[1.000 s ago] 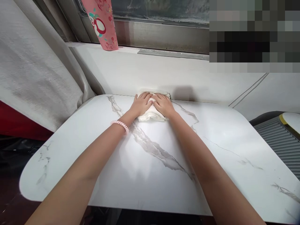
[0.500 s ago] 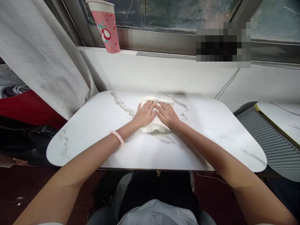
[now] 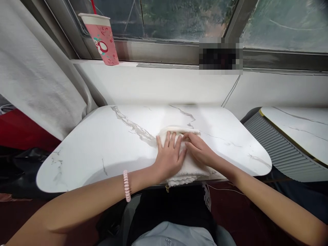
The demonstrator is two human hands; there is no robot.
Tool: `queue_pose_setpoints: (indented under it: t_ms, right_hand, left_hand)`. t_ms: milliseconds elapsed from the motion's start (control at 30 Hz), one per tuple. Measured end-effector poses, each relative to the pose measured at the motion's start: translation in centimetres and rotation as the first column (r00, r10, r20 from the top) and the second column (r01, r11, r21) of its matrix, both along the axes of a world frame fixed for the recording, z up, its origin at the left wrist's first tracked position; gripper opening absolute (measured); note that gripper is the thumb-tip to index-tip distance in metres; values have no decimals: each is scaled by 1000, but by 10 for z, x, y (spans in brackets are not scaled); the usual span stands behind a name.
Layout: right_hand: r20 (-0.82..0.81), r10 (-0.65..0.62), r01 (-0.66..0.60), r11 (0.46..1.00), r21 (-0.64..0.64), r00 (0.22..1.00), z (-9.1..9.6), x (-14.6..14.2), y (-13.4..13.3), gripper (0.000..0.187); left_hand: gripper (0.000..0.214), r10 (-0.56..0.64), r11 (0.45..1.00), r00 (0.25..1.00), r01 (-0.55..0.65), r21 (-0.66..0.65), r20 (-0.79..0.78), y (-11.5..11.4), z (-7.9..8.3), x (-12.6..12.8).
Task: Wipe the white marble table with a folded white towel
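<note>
Both flat on cloth (image 3: 191, 169): left hand (image 3: 169, 159), right hand (image 3: 201, 152) | cloth middle hidden

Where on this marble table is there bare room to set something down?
Bare: the left half of the table, between the curtain and the left hand; the right end, beyond the right hand; a far strip between the cloth and the wall. Crowded: the near middle edge, where both hands press flat on the folded cloth.
</note>
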State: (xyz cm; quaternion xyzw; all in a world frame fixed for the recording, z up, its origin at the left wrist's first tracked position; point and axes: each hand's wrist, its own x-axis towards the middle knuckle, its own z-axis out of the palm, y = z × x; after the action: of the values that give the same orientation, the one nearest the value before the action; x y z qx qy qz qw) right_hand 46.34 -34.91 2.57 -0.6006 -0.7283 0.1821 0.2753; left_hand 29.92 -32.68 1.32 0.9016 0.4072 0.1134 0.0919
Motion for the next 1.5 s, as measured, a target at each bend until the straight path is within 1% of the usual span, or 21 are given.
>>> queue_pose_setpoints:
  t_ms: [67, 133, 200, 300, 433, 633, 767, 933, 1067, 1233, 1367, 1500]
  right_hand:
    - [24, -85, 84, 996, 27, 996, -1, -3, 5, 27]
    - [90, -102, 93, 991, 100, 991, -5, -3, 15, 29]
    - [131, -93, 75, 988, 137, 987, -10, 2, 28, 31]
    - [141, -86, 66, 988, 140, 986, -13, 17, 54, 31]
    - [157, -127, 108, 986, 126, 979, -14, 39, 95, 33]
    - [175, -201, 185, 977, 104, 964, -13, 61, 152, 36]
    - [171, -207, 192, 976, 104, 963, -13, 74, 177, 35]
    - [184, -211, 199, 977, 80, 960, -11, 86, 197, 35]
    - [195, -213, 206, 977, 55, 958, -10, 89, 202, 35]
    - [229, -220, 201, 974, 101, 948, -13, 88, 196, 36]
    - [213, -209, 186, 975, 123, 954, -14, 87, 180, 39]
    - [224, -154, 127, 983, 130, 962, -14, 88, 152, 41]
  left_hand:
    - [59, -16, 1000, 1000, 16, 0, -15, 5, 0, 9]
    - [60, -17, 1000, 999, 17, -2, -28, 14, 0, 18]
    - [60, -4, 1000, 1000, 4, -7, -26, 27, -1, 27]
    - [59, 24, 1000, 1000, -24, -20, -5, 52, -2, 41]
    - [58, 47, 998, 999, -47, -29, 13, 92, -1, 63]
    - [59, 18, 1000, 1000, -18, -7, 21, 154, -1, 92]
    - [58, 5, 1000, 999, -6, 1, 48, 185, -4, 106]
    - [57, -11, 1000, 997, 10, 11, 81, 209, -7, 118]
    - [57, -16, 999, 996, 13, 31, 93, 216, -9, 121]
    - [56, 0, 999, 997, -4, 49, 73, 207, -9, 121]
    - [57, 16, 999, 999, -18, 50, 37, 187, -6, 120]
    - [58, 33, 998, 999, -34, 45, 33, 155, -4, 119]
